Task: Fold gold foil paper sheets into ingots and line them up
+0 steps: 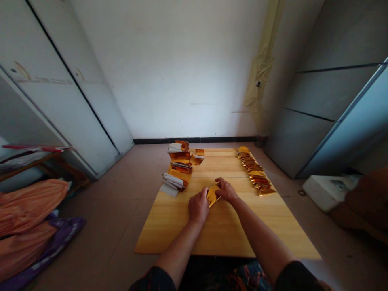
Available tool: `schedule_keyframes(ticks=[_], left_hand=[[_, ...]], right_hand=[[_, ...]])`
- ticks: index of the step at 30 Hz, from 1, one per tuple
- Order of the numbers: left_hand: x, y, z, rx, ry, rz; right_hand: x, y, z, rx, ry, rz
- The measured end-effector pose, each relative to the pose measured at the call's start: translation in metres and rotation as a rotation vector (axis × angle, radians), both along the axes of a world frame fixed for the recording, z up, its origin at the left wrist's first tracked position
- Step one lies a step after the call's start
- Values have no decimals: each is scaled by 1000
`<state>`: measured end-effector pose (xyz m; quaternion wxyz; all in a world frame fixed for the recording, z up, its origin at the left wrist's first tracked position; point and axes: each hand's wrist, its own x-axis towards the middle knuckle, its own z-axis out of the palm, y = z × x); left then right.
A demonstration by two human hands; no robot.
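Holding a gold foil piece (212, 197) over the wooden board (224, 238), both hands on it: my left hand (199, 206) pinches its 8 o'clock side, right hand (226, 190) its 2 o'clock side. From there: foil-and-paper stacks (182, 173) at 10, row of folded foil (256, 174) at 2. Farther out: white box (321, 192) at 3, orange bundle (30, 204) at 9.

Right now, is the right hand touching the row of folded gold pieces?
Apart: the head view shows bare wooden board between the right hand and the row of folded gold pieces.
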<state>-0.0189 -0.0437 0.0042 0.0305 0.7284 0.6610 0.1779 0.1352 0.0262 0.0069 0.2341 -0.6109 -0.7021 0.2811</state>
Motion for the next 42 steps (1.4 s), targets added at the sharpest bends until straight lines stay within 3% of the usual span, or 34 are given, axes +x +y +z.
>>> schedule_keyframes(ticks=[8,17,27,42], left_hand=[[-5,3,6,-77,70,47],[-4,5,9,-160,73,72],[-1,7,8,-157,141,50],[0,8,11,-220,122,81]], right_hand=[[0,-3,0,104,-127,5],[-7,-1,8,87,-263,-56],[-19,-5,15,152,-512,42],[-21,-3,11,147,-563,43]])
